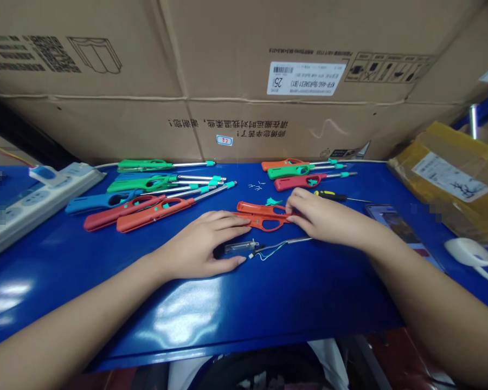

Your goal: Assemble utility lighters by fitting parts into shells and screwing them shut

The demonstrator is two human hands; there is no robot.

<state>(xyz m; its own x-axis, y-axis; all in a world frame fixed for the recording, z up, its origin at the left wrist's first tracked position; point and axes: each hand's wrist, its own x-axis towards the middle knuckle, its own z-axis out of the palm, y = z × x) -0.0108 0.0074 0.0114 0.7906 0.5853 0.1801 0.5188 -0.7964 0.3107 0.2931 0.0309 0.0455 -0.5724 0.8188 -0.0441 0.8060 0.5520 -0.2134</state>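
Note:
An orange lighter shell (261, 215) lies open on the blue table (268, 292). My right hand (325, 218) pinches its right end, fingers closed on it. My left hand (205, 244) rests on the table with fingers stretched toward the shell's left end, thumb beside a clear fuel tube with wires (248, 248). A thin metal rod (296, 240) runs from the wires under my right hand. A small teal trigger piece (273, 201) sits just behind the shell.
Several long lighters (154, 195) lie at the back left, three more (305, 170) at the back right. A screwdriver (337, 197), a phone (394, 225), a white mouse (469, 252) and a power strip (36, 189) surround the work spot. Cardboard boxes (244, 81) wall the back.

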